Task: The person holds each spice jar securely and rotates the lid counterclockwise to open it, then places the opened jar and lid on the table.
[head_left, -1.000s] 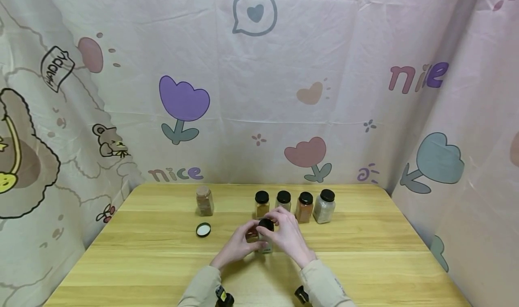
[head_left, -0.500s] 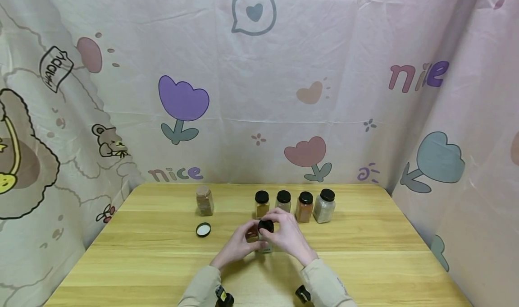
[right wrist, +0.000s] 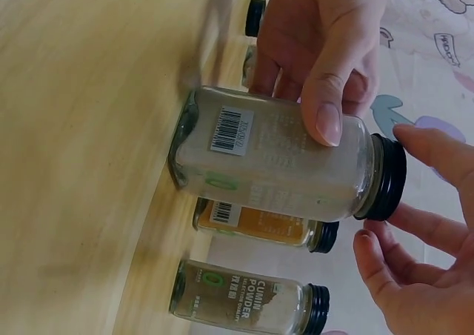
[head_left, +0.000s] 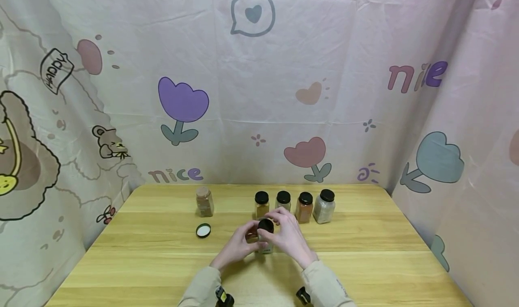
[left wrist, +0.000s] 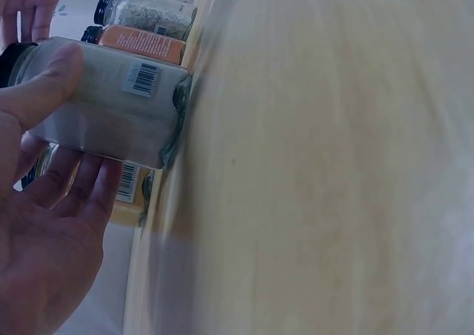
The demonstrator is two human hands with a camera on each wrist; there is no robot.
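A glass jar [head_left: 265, 241] of pale powder with a black lid [head_left: 266, 225] stands upright on the wooden table [head_left: 365, 262], near its middle. My left hand [head_left: 237, 246] grips the jar's body, with the thumb across the glass [left wrist: 111, 101] and the fingers behind it. The left wrist view shows that hand [left wrist: 44, 224] wrapped round the jar's side. My right hand [head_left: 289, 235] curls over the top, its fingers [right wrist: 429, 150] set round the black lid [right wrist: 386, 179]. The barcode label [right wrist: 231, 131] faces the right wrist camera.
Behind the hands stand several lidded spice jars in a row, from an orange one [head_left: 261, 204] to a pale one [head_left: 324, 206]. At the left stand an open jar of brown powder [head_left: 204, 202] and its loose lid [head_left: 203, 230]. Printed curtains enclose the table.
The right hand's fingers have shifted slightly round the lid. The jar and the left hand stay where they were.
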